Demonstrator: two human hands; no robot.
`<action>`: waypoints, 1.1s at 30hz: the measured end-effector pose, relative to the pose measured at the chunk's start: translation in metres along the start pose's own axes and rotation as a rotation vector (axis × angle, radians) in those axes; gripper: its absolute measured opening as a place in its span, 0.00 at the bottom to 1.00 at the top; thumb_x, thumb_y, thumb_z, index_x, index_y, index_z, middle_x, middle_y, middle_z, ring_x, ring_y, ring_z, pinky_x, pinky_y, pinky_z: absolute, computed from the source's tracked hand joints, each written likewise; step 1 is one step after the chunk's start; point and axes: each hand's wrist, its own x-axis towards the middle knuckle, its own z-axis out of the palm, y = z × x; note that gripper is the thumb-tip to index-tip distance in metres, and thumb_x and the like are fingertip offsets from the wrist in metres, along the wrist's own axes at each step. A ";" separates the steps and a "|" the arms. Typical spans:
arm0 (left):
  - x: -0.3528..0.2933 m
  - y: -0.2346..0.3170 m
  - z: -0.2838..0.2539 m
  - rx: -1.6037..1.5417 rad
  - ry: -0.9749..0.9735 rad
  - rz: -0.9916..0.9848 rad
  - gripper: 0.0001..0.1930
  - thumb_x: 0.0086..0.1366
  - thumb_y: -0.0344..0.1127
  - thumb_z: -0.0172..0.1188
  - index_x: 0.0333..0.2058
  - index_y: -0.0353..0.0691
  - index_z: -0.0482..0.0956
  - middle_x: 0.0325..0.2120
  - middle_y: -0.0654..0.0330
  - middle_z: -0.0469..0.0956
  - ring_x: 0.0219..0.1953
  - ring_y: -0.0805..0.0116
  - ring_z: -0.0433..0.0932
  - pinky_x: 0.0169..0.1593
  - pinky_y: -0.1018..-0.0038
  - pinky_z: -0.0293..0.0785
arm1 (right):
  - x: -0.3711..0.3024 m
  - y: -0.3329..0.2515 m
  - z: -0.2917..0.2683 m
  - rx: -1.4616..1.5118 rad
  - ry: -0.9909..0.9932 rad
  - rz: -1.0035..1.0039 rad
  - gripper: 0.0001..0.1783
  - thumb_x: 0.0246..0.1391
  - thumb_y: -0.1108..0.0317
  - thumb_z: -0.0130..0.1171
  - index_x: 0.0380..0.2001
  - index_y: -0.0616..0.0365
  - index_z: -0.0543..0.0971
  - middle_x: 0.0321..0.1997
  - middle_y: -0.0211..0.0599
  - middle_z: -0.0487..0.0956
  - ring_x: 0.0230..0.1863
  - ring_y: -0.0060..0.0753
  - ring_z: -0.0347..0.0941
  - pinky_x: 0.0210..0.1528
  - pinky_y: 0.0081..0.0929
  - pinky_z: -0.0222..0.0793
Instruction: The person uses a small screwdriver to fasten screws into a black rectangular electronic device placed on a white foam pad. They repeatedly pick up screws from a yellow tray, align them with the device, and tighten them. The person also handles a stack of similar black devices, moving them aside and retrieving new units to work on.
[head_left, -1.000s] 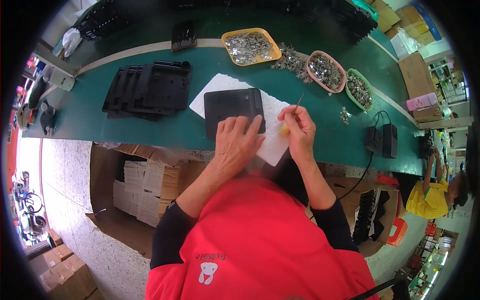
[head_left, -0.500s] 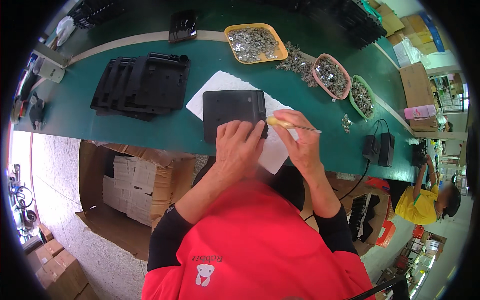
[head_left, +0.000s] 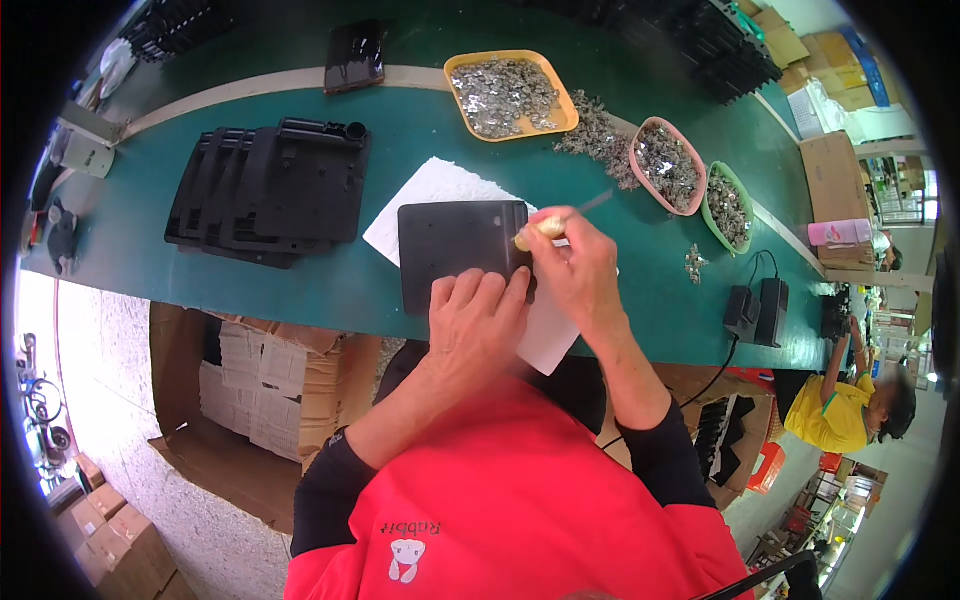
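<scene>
A flat black plastic panel (head_left: pixel 445 245) with a raised strip along its right side lies on a white foam sheet (head_left: pixel 435 182) near the table's front edge. The fingers of my left hand (head_left: pixel 476 315) lie flat across its near edge. My right hand (head_left: pixel 580 270) is closed around the yellowish handle of a screwdriver-like tool (head_left: pixel 550 227) over the panel's right strip. Its thin metal shaft points up and away to the right, with the handle's butt toward the panel. Whether the butt touches the strip I cannot tell. Several similar black panels (head_left: pixel 310 185) are stacked at the left.
Beyond the foam stand a yellow tray (head_left: pixel 572 115), a pink tray (head_left: pixel 638 172) and a green tray (head_left: pixel 742 245) of small metal parts. A loose heap (head_left: pixel 600 135) lies between them. Black adapters (head_left: pixel 770 312) sit at the right; an open carton (head_left: pixel 185 400) stands below the table.
My right hand has shifted left over the panel's strip, and the tool's shaft has swung from pointing right to pointing up and right. My left hand stays on the panel; the whole view has shifted slightly.
</scene>
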 end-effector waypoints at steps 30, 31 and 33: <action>0.009 0.008 -0.002 0.053 -0.111 -0.076 0.29 0.50 0.45 0.64 0.51 0.40 0.74 0.31 0.62 0.69 0.37 0.63 0.68 0.39 0.66 0.60 | -0.004 0.034 -0.022 0.424 0.170 0.382 0.09 0.59 0.65 0.59 0.34 0.61 0.77 0.32 0.32 0.80 0.33 0.20 0.77 0.36 0.18 0.74; 0.011 0.010 -0.002 0.060 -0.125 -0.082 0.28 0.51 0.45 0.64 0.51 0.40 0.74 0.31 0.62 0.69 0.36 0.63 0.68 0.39 0.66 0.60 | -0.012 0.039 -0.018 0.348 0.185 0.321 0.10 0.59 0.64 0.59 0.34 0.61 0.77 0.30 0.31 0.80 0.32 0.19 0.76 0.34 0.18 0.72; 0.015 0.015 -0.004 0.081 -0.149 -0.088 0.27 0.52 0.44 0.64 0.51 0.40 0.74 0.30 0.62 0.68 0.36 0.63 0.68 0.39 0.65 0.60 | -0.021 0.041 -0.007 0.199 0.217 0.194 0.10 0.58 0.64 0.58 0.34 0.61 0.77 0.27 0.30 0.79 0.28 0.17 0.74 0.30 0.19 0.68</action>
